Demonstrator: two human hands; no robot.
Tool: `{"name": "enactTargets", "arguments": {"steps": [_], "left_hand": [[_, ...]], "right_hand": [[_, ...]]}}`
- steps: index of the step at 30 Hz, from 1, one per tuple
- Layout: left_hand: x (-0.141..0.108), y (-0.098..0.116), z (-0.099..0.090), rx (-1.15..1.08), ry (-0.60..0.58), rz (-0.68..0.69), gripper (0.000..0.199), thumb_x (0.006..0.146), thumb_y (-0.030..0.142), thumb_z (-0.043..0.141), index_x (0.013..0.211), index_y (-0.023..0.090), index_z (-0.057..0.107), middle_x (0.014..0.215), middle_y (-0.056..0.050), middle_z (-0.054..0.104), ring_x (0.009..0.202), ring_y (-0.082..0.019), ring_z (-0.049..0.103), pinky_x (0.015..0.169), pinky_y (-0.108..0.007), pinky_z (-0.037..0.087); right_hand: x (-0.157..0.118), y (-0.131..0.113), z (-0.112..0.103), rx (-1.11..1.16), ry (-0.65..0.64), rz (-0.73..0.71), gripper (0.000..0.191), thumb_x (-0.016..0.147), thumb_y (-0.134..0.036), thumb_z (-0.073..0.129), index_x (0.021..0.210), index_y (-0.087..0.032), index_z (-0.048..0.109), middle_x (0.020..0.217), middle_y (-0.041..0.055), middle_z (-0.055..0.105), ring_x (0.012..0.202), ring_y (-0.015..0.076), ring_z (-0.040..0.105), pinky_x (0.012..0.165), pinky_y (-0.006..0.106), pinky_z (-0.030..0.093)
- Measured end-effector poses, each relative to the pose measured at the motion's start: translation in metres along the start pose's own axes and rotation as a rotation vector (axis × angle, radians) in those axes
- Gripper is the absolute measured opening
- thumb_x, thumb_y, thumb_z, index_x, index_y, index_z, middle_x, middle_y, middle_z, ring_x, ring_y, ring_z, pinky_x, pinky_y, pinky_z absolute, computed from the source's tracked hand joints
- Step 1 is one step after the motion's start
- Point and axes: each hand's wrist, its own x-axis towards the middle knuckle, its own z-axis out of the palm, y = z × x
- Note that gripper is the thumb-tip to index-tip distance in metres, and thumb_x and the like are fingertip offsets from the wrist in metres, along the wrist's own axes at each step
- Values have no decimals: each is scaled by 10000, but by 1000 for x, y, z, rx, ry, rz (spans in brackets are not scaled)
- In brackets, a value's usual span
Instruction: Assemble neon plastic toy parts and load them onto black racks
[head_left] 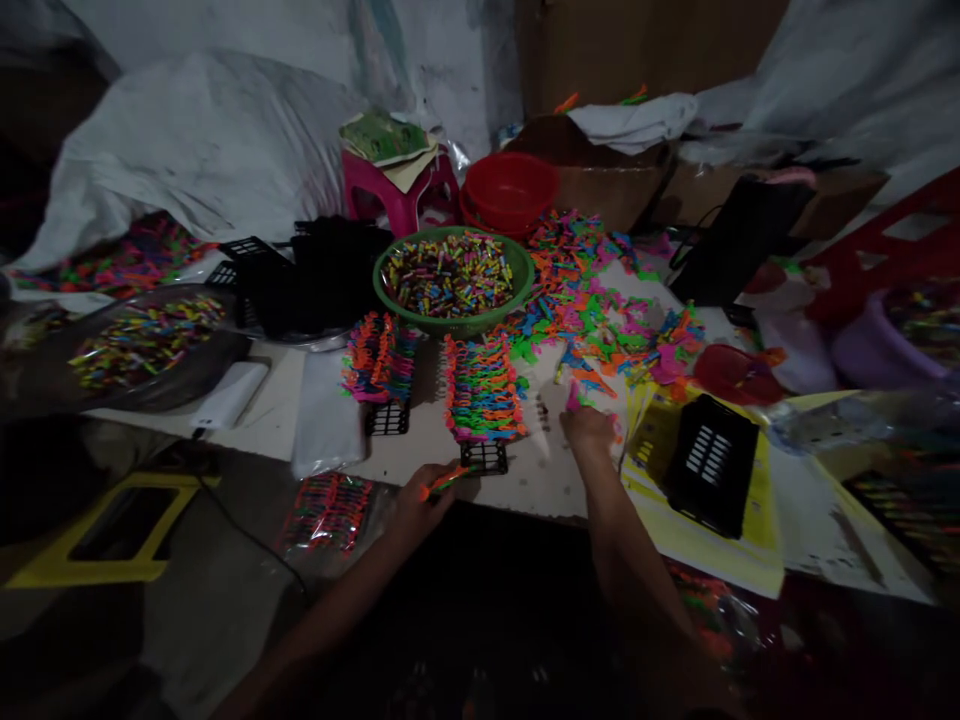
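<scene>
My left hand [421, 505] is closed on a small orange-and-green plastic figure [447, 482] at the table's front edge. Just beyond it lies a black slotted tray [486, 458], partly covered by close rows of bright plastic figures [484, 385]. Further right, my right hand [589, 432] is over the white table [551, 480] with its fingers drawn together. A pink plastic piece [574, 394] shows right at its fingertips; whether the fingers grip it is hidden. Past that hand spreads a loose pile of multicoloured plastic figures [600, 310].
Behind the rows stands a green basin [454, 325] of small colourful tubes. A second figure-filled tray [379, 360] and a clear plastic bag [327, 425] lie to the left. On the right, a black basket [712, 465] rests on yellow sheets [761, 560]. Red basins [514, 185] stand behind.
</scene>
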Motion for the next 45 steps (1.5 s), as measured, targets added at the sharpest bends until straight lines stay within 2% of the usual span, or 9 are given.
{"name": "enactTargets", "arguments": {"steps": [3, 7, 9, 12, 17, 22, 27, 34, 45], "left_hand": [[3, -6, -2, -60, -15, 27, 139, 769, 250, 525, 863, 194, 611, 873, -49, 663, 825, -155, 624, 742, -273, 507], [17, -11, 7, -65, -16, 20, 150, 771, 243, 520, 858, 184, 628, 892, -63, 661, 849, -161, 620, 774, -291, 496], [23, -15, 14, -45, -17, -6, 161, 764, 238, 528, 873, 183, 634, 899, -62, 665, 863, -167, 623, 787, -298, 493], [27, -22, 25, 10, 5, -93, 147, 741, 239, 567, 856, 180, 638, 861, -56, 677, 830, -179, 638, 764, -296, 499], [26, -26, 33, 97, 50, -192, 166, 734, 258, 592, 864, 161, 628, 810, -66, 685, 766, -193, 645, 694, -296, 503], [27, -23, 33, 112, 46, -185, 109, 741, 249, 589, 806, 172, 630, 767, -35, 686, 727, -160, 635, 680, -254, 484], [27, -21, 34, 68, 52, -221, 143, 764, 264, 568, 883, 189, 594, 789, -23, 682, 726, -155, 636, 656, -244, 478], [27, -22, 39, 144, 108, -101, 89, 759, 256, 570, 784, 173, 591, 750, -39, 649, 717, -154, 605, 659, -248, 459], [29, -15, 42, 203, 82, -190, 123, 751, 269, 580, 812, 165, 605, 748, -44, 658, 704, -161, 607, 638, -248, 443]], "right_hand": [[-21, 21, -19, 28, 10, 94, 349, 760, -416, 479, 635, -141, 654, 567, 137, 637, 664, 281, 641, 615, 405, 479], [-70, 29, -30, 469, 56, -15, 379, 793, -493, 446, 750, -162, 626, 664, 82, 682, 629, 193, 642, 603, 310, 508], [-92, 24, -22, 626, -56, -107, 365, 785, -502, 472, 747, -172, 623, 701, 70, 694, 641, 183, 649, 613, 303, 522], [-109, 11, 3, 635, -240, -227, 326, 798, -460, 469, 831, -181, 637, 762, 55, 702, 693, 175, 658, 642, 294, 534], [-102, -2, 36, 428, -187, -463, 267, 817, -338, 439, 922, -188, 633, 882, 73, 685, 834, 189, 644, 762, 330, 524], [-95, -3, 39, 338, -99, -651, 262, 839, -277, 426, 1018, -204, 602, 942, 70, 668, 870, 182, 632, 757, 317, 529], [-95, -5, 39, 336, -49, -643, 229, 848, -302, 450, 946, -188, 622, 890, 83, 678, 820, 188, 641, 729, 308, 529], [-97, -13, 52, 296, 38, -515, 279, 852, -391, 462, 807, -175, 633, 806, 84, 676, 758, 187, 643, 689, 294, 515], [-98, -22, 50, 141, 19, -497, 257, 859, -354, 450, 890, -170, 627, 836, 80, 666, 763, 177, 627, 694, 278, 488]]}}
